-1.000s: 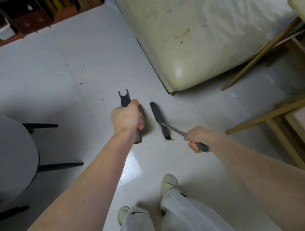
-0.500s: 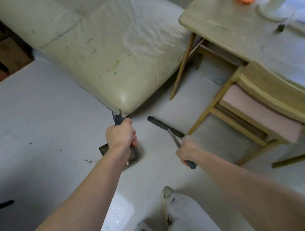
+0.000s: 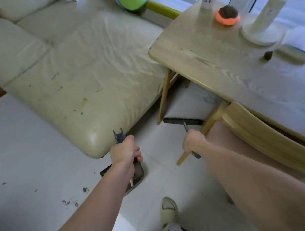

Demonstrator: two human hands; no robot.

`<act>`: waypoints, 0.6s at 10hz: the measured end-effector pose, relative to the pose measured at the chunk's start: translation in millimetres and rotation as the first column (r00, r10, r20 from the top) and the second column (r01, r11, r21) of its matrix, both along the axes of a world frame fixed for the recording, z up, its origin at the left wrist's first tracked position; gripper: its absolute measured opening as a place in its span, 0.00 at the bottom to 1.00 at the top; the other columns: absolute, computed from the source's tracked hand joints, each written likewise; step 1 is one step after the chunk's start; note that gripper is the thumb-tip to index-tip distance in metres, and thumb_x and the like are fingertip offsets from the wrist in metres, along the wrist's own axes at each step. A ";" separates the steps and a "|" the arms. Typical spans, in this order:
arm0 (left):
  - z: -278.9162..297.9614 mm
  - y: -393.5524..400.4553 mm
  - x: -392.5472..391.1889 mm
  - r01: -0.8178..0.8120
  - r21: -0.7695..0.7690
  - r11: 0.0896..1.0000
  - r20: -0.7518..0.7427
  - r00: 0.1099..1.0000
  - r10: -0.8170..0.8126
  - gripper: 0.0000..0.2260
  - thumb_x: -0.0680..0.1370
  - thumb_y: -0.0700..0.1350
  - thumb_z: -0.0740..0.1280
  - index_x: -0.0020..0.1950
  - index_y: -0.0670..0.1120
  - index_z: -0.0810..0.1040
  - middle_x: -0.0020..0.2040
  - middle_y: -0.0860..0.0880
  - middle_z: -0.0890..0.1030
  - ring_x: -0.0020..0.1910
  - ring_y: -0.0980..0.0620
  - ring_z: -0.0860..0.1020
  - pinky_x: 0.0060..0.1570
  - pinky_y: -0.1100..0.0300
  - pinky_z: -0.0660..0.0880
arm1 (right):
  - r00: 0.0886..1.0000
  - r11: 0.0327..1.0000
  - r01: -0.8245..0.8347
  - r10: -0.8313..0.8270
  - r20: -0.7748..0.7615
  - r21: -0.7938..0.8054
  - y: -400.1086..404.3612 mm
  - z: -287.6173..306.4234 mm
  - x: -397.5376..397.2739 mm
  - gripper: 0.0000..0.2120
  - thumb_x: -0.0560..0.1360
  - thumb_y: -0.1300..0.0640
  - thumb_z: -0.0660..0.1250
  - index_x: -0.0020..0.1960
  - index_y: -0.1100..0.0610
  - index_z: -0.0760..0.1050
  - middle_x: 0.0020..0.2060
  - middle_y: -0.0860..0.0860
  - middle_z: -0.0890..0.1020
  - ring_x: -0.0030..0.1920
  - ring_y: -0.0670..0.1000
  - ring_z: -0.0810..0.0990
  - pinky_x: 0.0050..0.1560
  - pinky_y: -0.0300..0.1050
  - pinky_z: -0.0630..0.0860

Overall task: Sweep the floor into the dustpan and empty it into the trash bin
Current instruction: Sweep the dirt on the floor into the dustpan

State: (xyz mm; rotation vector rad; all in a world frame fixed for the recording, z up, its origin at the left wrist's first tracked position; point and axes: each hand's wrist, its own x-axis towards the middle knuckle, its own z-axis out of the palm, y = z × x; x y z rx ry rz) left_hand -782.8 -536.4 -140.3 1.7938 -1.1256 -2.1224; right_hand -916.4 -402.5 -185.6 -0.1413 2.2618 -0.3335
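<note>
Floor: pale tiles [image 3: 23, 147] fill the near and left part of the scene, with a bright glare patch near the person's legs.
Sofa: a cream leather sofa [image 3: 84, 70] runs from far left toward the middle; its seat is speckled with small marks and its rounded corner sits just beyond the left hand.
Table: a light wooden table [image 3: 219, 64] stands at right, carrying a white lamp base, an orange ball and a white bottle.
Chair: a wooden chair [image 3: 261, 138] with a pinkish seat is tucked beside the table, near right.
Dustpan: a dark dustpan [image 3: 137, 174] is low over the floor, or on it, near centre, partly hidden by the forearm; its forked handle end points up by the sofa corner.
Broom: a dark brush head [image 3: 182, 122] lies across the floor under the table edge, between a table leg and the chair.
Left hand: left hand [image 3: 125, 153] is wrapped fully round the dustpan handle.
Right hand: right hand [image 3: 193, 143] is curled tight round the thin broom handle.
Debris: dark scraps [image 3: 70, 202] lie scattered on the tiles, left of the dustpan and apart from it.
</note>
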 end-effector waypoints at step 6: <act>-25.7 5.0 -169.8 0.050 0.324 0.945 -0.265 0.963 0.040 0.19 0.80 0.42 0.58 0.29 0.49 0.59 0.18 0.54 0.58 0.14 0.57 0.56 0.16 0.69 0.55 | 0.947 0.896 -0.322 0.306 0.099 0.305 -44.1 -135.8 -174.1 0.03 0.78 0.55 0.63 0.50 0.52 0.75 0.58 0.49 0.79 0.31 0.47 0.69 0.35 0.38 0.71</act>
